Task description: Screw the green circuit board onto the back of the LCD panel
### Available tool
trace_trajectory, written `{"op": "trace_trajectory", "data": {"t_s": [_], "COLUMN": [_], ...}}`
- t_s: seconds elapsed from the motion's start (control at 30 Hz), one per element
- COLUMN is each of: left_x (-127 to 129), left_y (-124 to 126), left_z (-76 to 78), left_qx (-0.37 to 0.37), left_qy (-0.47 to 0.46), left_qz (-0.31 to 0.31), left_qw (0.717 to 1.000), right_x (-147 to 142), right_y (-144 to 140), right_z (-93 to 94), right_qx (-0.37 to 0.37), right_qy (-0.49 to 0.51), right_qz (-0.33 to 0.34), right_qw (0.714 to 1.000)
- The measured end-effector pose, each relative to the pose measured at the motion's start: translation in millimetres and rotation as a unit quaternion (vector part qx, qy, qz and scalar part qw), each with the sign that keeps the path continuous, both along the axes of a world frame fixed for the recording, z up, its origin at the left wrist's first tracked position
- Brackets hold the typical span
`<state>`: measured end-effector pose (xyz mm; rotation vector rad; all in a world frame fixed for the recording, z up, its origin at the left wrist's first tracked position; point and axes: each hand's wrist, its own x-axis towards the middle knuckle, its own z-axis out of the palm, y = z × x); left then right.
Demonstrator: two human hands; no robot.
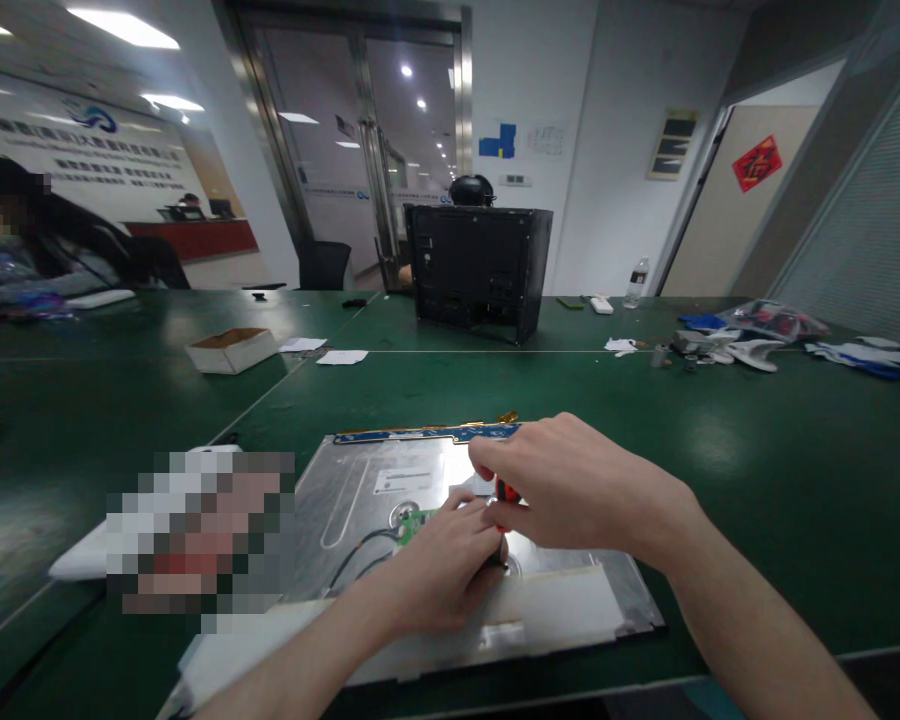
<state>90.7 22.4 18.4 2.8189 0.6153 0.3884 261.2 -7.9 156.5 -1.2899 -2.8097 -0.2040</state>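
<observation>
A flat metal panel [345,480] lies on the green worktop [765,480] at the lower centre of the frame, directly beneath both hands and reaching out past them to the left. The right hand [570,485] comes in from the lower right, its thumb and fingers curled closed around a red-and-black tool [508,491], which sits right of centre, just above the panel's middle. Only part of the tool shows between the fingers; its tip is hidden.

The left hand [450,555] enters from the bottom edge and rests low over the panel, just below and left of the tool, its fingers bent and close together. I cannot tell whether it grips anything, as its fingertips are partly covered.

Just left of the left hand's fingers, a small green circuit board [412,525] shows on the panel, with dark cables [352,553] curving down and left. A blue circuit strip [397,436] runs along the panel's far edge, above the hands.
</observation>
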Motion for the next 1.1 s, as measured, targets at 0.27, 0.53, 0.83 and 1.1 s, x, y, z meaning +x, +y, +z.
{"op": "trace_trajectory", "data": {"t_s": [0.27, 0.53, 0.83, 1.1], "left_x": [-0.6, 0.8, 0.0, 1.0], "left_y": [1.5, 1.3, 1.6, 1.5], "left_z": [-2.3, -4.7, -1.7, -1.1], "left_qx": [0.007, 0.015, 0.015, 0.008], "left_qy": [-0.001, -0.007, -0.004, -0.005], "left_qz": [-0.009, -0.003, 0.002, 0.001], "left_qw": [1.000, 1.000, 1.000, 1.000], "right_x": [-2.9, -0.1, -3.3, -5.3], "right_y": [-2.5, -5.7, -1.9, -0.4], "right_z": [-0.6, -4.7, -3.7, -4.8], "right_qx": [0.000, -0.022, -0.014, 0.006], "right_qy": [0.004, 0.019, -0.009, 0.000], "right_qz": [-0.005, 0.034, -0.001, -0.010], "right_qw": [1.000, 0.999, 1.000, 1.000]}}
